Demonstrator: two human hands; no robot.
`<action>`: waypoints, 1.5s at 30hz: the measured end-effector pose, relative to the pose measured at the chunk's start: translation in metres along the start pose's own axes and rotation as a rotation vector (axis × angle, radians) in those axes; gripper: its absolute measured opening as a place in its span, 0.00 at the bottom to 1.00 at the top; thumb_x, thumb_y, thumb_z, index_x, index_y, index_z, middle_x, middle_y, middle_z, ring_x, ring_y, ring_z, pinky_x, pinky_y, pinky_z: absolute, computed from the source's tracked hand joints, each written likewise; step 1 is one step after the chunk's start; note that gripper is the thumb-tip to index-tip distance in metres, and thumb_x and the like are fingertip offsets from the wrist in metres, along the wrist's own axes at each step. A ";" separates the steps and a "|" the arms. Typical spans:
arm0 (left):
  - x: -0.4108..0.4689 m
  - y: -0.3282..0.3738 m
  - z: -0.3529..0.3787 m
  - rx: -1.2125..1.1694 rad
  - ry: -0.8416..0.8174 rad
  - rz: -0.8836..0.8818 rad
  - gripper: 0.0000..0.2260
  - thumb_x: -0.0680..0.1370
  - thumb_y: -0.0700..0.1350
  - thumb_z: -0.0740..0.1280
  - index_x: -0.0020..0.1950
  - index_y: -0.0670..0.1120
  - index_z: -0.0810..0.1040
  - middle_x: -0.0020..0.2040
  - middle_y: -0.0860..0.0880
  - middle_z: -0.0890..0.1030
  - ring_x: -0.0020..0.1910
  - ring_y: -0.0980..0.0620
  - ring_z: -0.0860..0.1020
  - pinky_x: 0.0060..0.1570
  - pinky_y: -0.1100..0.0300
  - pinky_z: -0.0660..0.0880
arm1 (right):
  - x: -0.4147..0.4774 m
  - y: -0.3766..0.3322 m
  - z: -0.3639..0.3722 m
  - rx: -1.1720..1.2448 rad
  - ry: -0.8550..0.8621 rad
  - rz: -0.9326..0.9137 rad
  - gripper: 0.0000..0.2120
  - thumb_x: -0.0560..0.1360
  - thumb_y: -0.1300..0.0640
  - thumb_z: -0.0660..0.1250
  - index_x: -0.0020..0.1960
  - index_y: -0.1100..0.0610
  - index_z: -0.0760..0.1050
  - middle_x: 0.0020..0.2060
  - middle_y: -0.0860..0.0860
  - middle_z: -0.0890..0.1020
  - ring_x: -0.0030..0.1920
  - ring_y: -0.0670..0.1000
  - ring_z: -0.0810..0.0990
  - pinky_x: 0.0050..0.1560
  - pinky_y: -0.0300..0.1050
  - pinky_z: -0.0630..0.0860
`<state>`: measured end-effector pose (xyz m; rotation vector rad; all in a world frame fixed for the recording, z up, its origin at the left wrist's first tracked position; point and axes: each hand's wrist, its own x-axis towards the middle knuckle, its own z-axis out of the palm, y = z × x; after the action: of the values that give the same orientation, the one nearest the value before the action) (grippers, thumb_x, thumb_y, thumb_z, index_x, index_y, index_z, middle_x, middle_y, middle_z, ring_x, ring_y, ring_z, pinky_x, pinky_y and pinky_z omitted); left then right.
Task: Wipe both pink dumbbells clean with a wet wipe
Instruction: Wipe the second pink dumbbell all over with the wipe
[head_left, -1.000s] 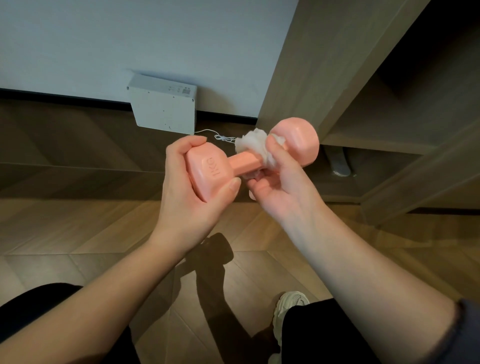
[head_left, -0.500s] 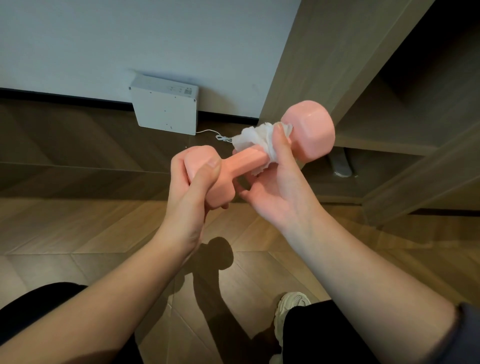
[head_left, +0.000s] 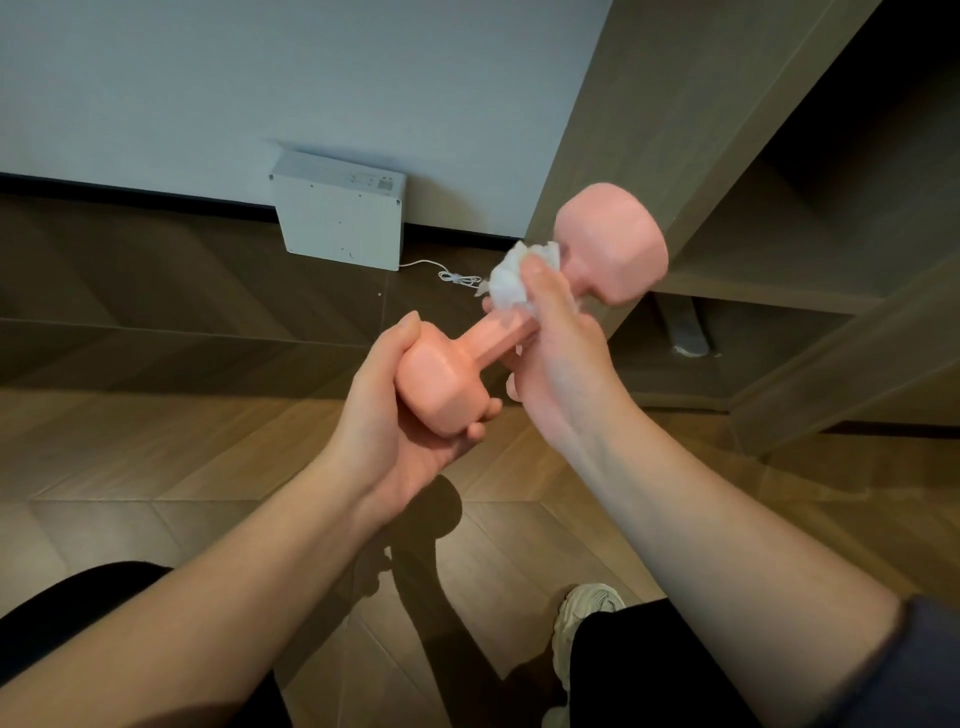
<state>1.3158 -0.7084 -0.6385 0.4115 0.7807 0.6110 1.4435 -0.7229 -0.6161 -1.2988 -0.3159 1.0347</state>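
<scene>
One pink dumbbell is held in the air above the wooden floor, tilted so its far head points up and to the right. My left hand grips its near head from below. My right hand is wrapped around the handle close to the far head, pressing a crumpled white wet wipe against it. A second dumbbell is not in view.
A white box leans against the wall ahead, with a thin white cable lying on the floor beside it. A wooden shelf unit stands at the right. My legs and one pale shoe are below.
The dumbbell has been turned in my left hand and its far head has risen to the right. My right hand with the wipe has slid along the handle toward that head.
</scene>
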 end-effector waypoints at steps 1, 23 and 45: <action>0.000 0.002 -0.002 -0.005 -0.004 -0.028 0.18 0.77 0.59 0.64 0.53 0.44 0.78 0.42 0.38 0.83 0.40 0.40 0.80 0.29 0.58 0.75 | -0.002 0.006 0.001 -0.139 -0.012 -0.036 0.29 0.73 0.39 0.69 0.67 0.55 0.71 0.58 0.53 0.80 0.55 0.50 0.79 0.55 0.48 0.75; 0.008 0.007 -0.019 0.140 -0.202 -0.185 0.29 0.76 0.67 0.59 0.64 0.46 0.73 0.54 0.35 0.80 0.37 0.42 0.82 0.33 0.55 0.81 | -0.001 -0.014 -0.009 -0.033 -0.199 -0.139 0.06 0.80 0.56 0.63 0.55 0.48 0.74 0.55 0.49 0.82 0.59 0.48 0.80 0.58 0.44 0.74; -0.002 0.003 -0.014 0.014 -0.246 -0.319 0.30 0.75 0.68 0.58 0.57 0.42 0.77 0.42 0.35 0.78 0.31 0.45 0.76 0.27 0.59 0.78 | -0.012 -0.005 -0.024 -0.467 -0.406 -0.162 0.23 0.81 0.49 0.60 0.73 0.56 0.65 0.61 0.49 0.79 0.55 0.39 0.78 0.51 0.34 0.74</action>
<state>1.3026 -0.7058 -0.6445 0.3572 0.5980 0.2506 1.4564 -0.7475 -0.6146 -1.4361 -1.0039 1.1197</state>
